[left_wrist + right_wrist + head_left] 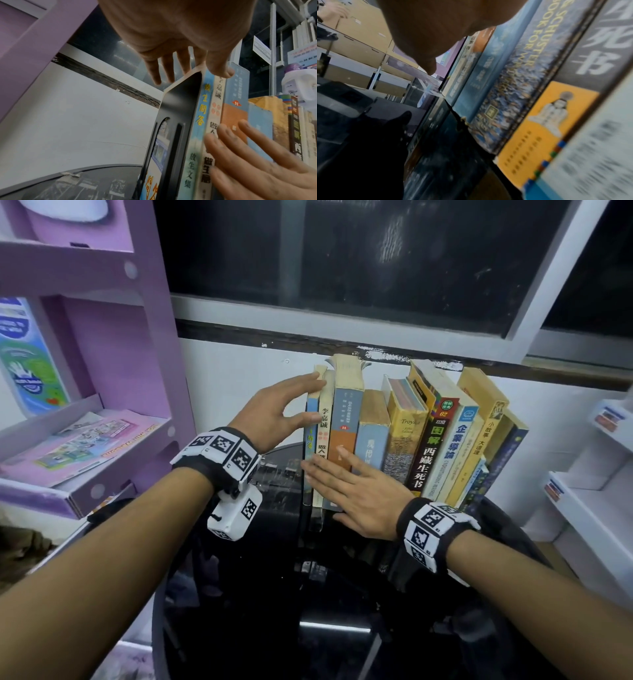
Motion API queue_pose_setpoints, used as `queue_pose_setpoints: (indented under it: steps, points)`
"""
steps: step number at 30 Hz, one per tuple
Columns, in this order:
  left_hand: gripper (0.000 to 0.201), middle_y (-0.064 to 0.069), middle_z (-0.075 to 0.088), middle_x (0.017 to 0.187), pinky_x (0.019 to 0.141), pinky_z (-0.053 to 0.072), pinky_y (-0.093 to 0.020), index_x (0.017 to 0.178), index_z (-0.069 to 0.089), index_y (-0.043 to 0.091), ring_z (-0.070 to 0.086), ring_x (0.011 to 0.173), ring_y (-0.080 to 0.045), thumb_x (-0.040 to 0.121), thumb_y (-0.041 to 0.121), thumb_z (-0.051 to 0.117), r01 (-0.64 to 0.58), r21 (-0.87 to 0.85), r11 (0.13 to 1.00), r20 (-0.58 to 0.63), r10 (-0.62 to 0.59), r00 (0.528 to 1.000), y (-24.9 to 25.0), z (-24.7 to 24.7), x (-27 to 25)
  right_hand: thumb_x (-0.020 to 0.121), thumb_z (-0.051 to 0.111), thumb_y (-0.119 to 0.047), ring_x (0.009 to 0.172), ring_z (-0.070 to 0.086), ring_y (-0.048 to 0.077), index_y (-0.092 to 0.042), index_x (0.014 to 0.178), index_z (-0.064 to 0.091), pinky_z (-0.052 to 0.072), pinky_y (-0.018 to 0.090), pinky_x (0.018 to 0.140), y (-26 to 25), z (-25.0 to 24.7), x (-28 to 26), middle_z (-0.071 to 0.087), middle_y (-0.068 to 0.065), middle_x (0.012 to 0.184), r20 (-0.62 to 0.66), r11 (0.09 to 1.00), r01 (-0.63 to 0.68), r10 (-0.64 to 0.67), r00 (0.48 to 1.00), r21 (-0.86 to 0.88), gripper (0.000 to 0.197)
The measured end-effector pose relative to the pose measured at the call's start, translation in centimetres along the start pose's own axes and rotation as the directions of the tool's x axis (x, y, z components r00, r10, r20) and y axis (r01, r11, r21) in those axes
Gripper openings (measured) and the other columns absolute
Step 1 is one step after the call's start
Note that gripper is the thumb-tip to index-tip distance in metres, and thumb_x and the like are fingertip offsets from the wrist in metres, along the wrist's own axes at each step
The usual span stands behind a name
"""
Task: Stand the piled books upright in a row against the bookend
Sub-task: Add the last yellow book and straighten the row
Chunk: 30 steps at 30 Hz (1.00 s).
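Note:
A row of books [404,436] stands upright on a black round glass table [239,628], spines toward me. A thin black bookend [180,108] closes the row's left end, against a light blue book [200,115] and a white-spined book [325,422]. The books at the right end [479,433] lean left. My left hand [301,398] sits at the row's top left corner, straight fingers over the top of the blue book and thumb on the spines. Flat and open, my right hand [346,484] presses the lower spines of the left books; its fingers [248,155] show in the left wrist view.
A purple shelf rack [102,371] with leaflets stands close on the left. White shelving [599,491] is at the right. Behind the books are a white wall and a dark window [376,251]. A white jug [302,83] shows beyond the row.

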<state>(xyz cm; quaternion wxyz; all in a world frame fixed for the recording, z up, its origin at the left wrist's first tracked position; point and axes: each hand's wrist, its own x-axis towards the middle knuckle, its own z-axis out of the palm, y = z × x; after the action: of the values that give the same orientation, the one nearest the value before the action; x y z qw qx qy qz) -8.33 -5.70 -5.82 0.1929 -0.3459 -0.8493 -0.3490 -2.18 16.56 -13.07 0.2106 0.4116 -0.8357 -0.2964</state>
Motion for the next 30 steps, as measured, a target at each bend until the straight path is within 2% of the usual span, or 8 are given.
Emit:
queue_pose_setpoints:
  steps: [2,6,9,12,17,24,28,30]
  points:
    - [0.060,0.009,0.034,0.152,0.113,0.023,-0.023,0.142,0.042,0.027,0.029,0.140,-0.006,0.087,0.041,0.063,-0.041,0.051,0.998,-0.013,0.042,0.999,0.6,0.2,0.3,0.093,0.045,-0.048,0.149,0.001,0.027,-0.006,0.152,0.015,-0.002,0.051,0.119,0.4,0.2,-1.0,0.005,0.014,0.160,0.011,1.000,-0.014,0.014,1.000,-0.002,0.079]
    - [0.074,0.002,0.028,0.155,0.115,0.013,-0.028,0.145,0.036,0.024,0.018,0.145,-0.016,0.082,0.046,0.067,-0.111,0.144,0.983,0.015,0.110,0.994,1.8,1.3,1.6,0.094,0.044,-0.049,0.149,0.004,0.026,-0.006,0.152,0.016,-0.001,0.050,0.119,1.3,0.4,-2.2,0.010,0.013,0.160,0.029,0.999,-0.031,0.031,0.999,0.005,0.078]
    - [0.076,0.000,0.033,0.153,0.115,0.017,-0.031,0.143,0.038,0.023,0.022,0.144,-0.017,0.078,0.045,0.071,-0.107,0.112,0.988,0.002,0.108,0.994,2.1,2.3,2.1,0.095,0.042,-0.049,0.149,0.003,0.026,-0.006,0.152,0.015,0.000,0.050,0.119,1.5,0.8,-2.3,0.011,0.012,0.160,0.024,1.000,-0.029,0.028,0.999,0.002,0.077]
    - [0.071,0.000,0.039,0.149,0.113,0.023,-0.024,0.140,0.042,0.021,0.032,0.138,-0.012,0.078,0.033,0.075,-0.104,0.030,0.994,-0.039,0.105,0.994,1.9,2.8,2.1,0.096,0.037,-0.051,0.149,0.001,0.025,-0.006,0.152,0.012,-0.001,0.050,0.119,1.7,1.3,-2.2,0.008,0.012,0.160,0.013,1.000,-0.018,0.018,1.000,0.010,0.076]
    - [0.072,0.000,0.041,0.147,0.109,0.022,-0.017,0.139,0.043,0.020,0.033,0.133,-0.005,0.076,0.030,0.077,-0.112,0.030,0.993,-0.053,0.113,0.992,1.5,3.0,2.2,0.098,0.032,-0.052,0.149,-0.003,0.026,-0.005,0.153,0.008,0.000,0.050,0.119,1.9,1.9,-2.1,0.003,0.012,0.160,0.019,1.000,-0.004,0.004,1.000,0.022,0.076]
    - [0.075,-0.001,0.042,0.146,0.108,0.025,-0.021,0.140,0.042,0.020,0.037,0.134,-0.013,0.075,0.032,0.077,-0.107,0.088,0.990,-0.004,0.107,0.994,2.0,2.5,2.3,0.097,0.034,-0.052,0.149,-0.003,0.027,-0.005,0.153,0.008,0.001,0.051,0.119,1.5,1.3,-2.4,0.001,0.014,0.160,0.016,0.999,-0.020,0.020,1.000,0.041,0.078]
    - [0.077,-0.001,0.045,0.145,0.114,0.027,-0.041,0.137,0.046,0.021,0.037,0.136,-0.021,0.072,0.047,0.077,-0.139,0.254,0.957,-0.005,0.145,0.989,2.9,1.9,2.7,0.096,0.036,-0.050,0.149,-0.003,0.026,-0.006,0.153,0.010,0.000,0.050,0.119,1.7,0.6,-4.2,0.001,0.013,0.161,0.014,0.997,-0.051,0.050,0.999,0.053,0.076]
    - [0.079,-0.001,0.043,0.147,0.116,0.023,-0.044,0.139,0.045,0.022,0.032,0.139,-0.021,0.072,0.053,0.073,-0.187,0.304,0.934,0.009,0.194,0.981,4.1,2.0,3.1,0.096,0.038,-0.049,0.149,-0.003,0.026,-0.006,0.153,0.010,0.000,0.050,0.119,2.0,0.4,-5.5,0.001,0.012,0.161,0.023,0.996,-0.074,0.073,0.997,0.051,0.077]
